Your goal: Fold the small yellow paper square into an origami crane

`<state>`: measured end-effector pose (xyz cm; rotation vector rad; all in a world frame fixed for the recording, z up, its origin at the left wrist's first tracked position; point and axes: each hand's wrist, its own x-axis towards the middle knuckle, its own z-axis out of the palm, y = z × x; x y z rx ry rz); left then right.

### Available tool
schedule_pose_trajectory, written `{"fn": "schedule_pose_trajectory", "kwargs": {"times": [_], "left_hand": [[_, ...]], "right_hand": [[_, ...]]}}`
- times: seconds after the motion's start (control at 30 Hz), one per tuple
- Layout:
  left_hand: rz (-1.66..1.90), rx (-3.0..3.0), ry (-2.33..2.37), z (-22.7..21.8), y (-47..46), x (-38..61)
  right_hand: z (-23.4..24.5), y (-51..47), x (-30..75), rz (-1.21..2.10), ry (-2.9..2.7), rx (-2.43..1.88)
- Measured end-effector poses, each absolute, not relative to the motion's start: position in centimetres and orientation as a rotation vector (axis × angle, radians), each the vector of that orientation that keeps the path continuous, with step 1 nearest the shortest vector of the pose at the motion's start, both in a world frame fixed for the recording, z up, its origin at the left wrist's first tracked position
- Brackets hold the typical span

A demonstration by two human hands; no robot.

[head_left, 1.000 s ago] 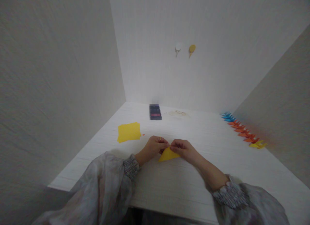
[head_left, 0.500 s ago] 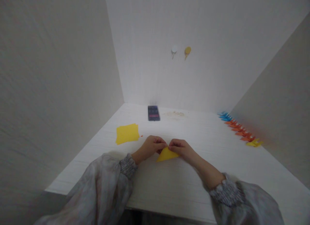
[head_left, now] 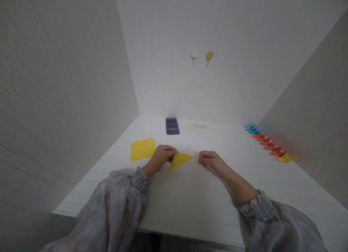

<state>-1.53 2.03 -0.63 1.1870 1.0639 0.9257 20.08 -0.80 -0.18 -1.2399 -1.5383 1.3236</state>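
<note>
A yellow paper folded into a triangle (head_left: 179, 159) lies over the white table (head_left: 190, 194). My left hand (head_left: 161, 156) pinches its left corner, fingers closed on the paper. My right hand (head_left: 210, 159) rests on the table just right of the triangle's tip, apart from it, fingers curled into a loose fist with nothing seen in them. A flat stack of yellow paper sheets (head_left: 143, 149) lies just left of my left hand.
A dark small box (head_left: 172, 126) stands near the back wall. A row of folded blue, orange and yellow paper pieces (head_left: 268, 142) runs along the right wall. Two round hooks (head_left: 201, 55) hang on the back wall. Walls close in left, back and right.
My right hand let go of the triangle and moved right. My left hand carried the triangle left and farther away, toward the yellow sheets.
</note>
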Motion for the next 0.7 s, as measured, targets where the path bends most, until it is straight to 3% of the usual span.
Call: {"fn": "schedule_pose_trajectory", "kwargs": {"times": [0.23,0.47,0.7], "left_hand": [[0.83,1.251,1.047,-0.6,1.9,-1.3],[0.722,1.38,0.988,-0.8,0.9,-0.3],[0.695,1.389,0.97,-0.5,0.7,-0.1]], "right_hand": [[0.1,-0.8,19.5,1.172,-1.565,-1.212],[-1.6,-1.3,16.8,1.222,-1.789,-1.285],[-1.3,-1.2,16.9,1.281,-1.502,-1.28]]}}
